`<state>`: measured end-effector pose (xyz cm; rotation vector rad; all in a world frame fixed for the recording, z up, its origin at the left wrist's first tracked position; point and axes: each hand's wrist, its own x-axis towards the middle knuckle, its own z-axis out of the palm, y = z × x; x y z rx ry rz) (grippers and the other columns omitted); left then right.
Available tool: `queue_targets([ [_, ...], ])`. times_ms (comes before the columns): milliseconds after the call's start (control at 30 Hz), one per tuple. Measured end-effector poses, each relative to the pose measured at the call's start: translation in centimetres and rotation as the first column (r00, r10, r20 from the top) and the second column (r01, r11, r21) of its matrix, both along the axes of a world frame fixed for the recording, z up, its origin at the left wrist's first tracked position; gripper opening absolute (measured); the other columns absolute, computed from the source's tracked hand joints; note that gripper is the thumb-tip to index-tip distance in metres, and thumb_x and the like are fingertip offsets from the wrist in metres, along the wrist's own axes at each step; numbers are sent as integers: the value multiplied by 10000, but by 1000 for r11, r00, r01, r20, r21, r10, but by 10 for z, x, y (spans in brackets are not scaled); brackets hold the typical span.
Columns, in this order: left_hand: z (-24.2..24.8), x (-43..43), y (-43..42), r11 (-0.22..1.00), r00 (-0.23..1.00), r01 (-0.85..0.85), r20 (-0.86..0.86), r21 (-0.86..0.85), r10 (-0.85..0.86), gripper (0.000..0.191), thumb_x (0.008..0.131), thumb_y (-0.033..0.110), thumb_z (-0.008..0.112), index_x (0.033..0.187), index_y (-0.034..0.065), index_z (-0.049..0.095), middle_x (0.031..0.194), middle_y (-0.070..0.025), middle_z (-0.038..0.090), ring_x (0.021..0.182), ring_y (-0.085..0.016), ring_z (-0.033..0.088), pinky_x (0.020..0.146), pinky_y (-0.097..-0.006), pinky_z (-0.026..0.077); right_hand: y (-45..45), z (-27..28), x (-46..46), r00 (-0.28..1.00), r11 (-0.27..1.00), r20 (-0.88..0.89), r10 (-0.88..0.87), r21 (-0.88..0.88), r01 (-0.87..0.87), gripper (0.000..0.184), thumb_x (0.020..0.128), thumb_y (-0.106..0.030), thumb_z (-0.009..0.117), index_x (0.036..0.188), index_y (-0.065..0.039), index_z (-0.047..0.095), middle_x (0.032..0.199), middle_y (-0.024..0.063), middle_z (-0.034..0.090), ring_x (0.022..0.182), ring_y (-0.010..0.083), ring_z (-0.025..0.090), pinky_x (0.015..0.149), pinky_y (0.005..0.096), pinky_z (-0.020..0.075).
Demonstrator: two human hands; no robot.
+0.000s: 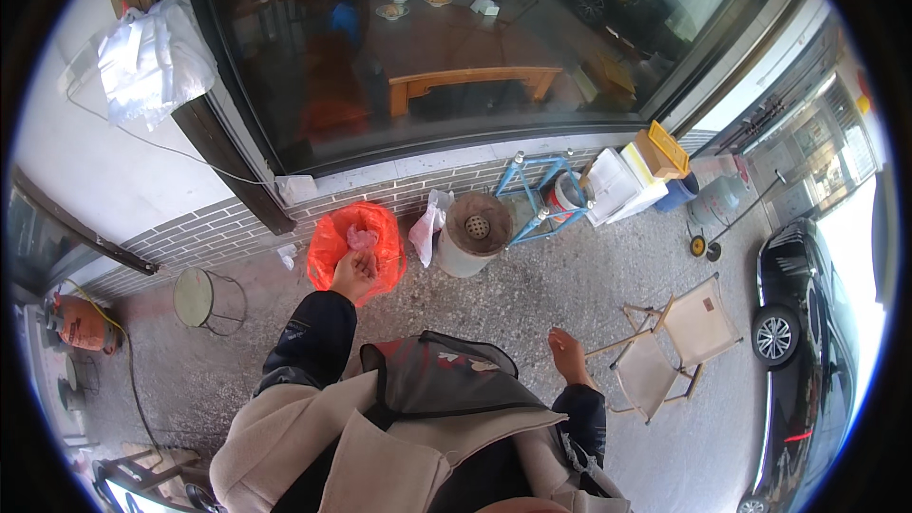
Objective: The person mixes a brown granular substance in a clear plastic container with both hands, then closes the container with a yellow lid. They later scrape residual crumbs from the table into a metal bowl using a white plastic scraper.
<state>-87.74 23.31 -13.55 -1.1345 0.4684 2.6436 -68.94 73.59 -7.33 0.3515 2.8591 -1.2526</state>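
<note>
My left hand point(355, 273) reaches over the near rim of a bin lined with a bright red plastic bag point(322, 246). Its palm shows, its fingers are loosely bent, and nothing is seen in it. Just beyond the fingertips, inside the red liner, is a crumpled pinkish plastic bag point(362, 237). On the other side, my right hand point(567, 354) hangs relaxed above the speckled floor, holding nothing that I can see. It is nearest to a folding canvas chair point(648, 370). A dark mesh apron or cover point(449, 374) spreads across my front.
Right of the bin stand a cylindrical briquette stove point(463, 256), a blue metal frame point(524, 182) and white foam boxes point(616, 185). A round stool point(194, 297) and an orange gas cylinder point(85, 324) are at left. A black car point(809, 342) is parked at right.
</note>
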Motion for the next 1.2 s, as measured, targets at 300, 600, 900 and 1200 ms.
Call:
queue_targets([
  [300, -64, -39, 86, 992, 970, -116, 212, -39, 122, 96, 855, 145, 536, 891, 69, 584, 900, -36, 631, 786, -193, 621, 712, -335, 494, 150, -5, -75, 990, 980, -5, -140, 139, 140, 295, 899, -219, 583, 1124, -34, 634, 982, 197, 674, 925, 300, 669, 763, 360, 522],
  [600, -61, -197, 345, 983, 984, 136, 131, -124, -120, 113, 851, 141, 542, 910, 69, 604, 885, -21, 634, 820, -174, 614, 703, -320, 473, 378, -37, -135, 940, 941, -48, -337, -48, 335, 316, 877, -271, 612, 1108, -58, 652, 961, 168, 687, 904, 290, 673, 767, 357, 514],
  [900, -23, -305, 559, 983, 994, 105, 44, -150, -99, 167, 909, 171, 496, 1006, 66, 582, 990, -34, 624, 918, -168, 609, 762, -320, 482, 620, -2, -305, 914, 696, 138, -381, -608, 382, 341, 953, -211, 521, 1212, 7, 565, 1061, 98, 674, 939, 169, 646, 769, 279, 477],
  [1200, -95, -417, 746, 977, 984, 24, 176, -212, 14, 151, 879, 147, 504, 980, 66, 583, 933, -11, 627, 862, -165, 603, 734, -323, 466, 824, -33, -534, 900, 347, 336, -277, -839, 420, 390, 950, -189, 499, 1293, -7, 473, 1151, 123, 628, 978, 213, 623, 765, 303, 474],
])
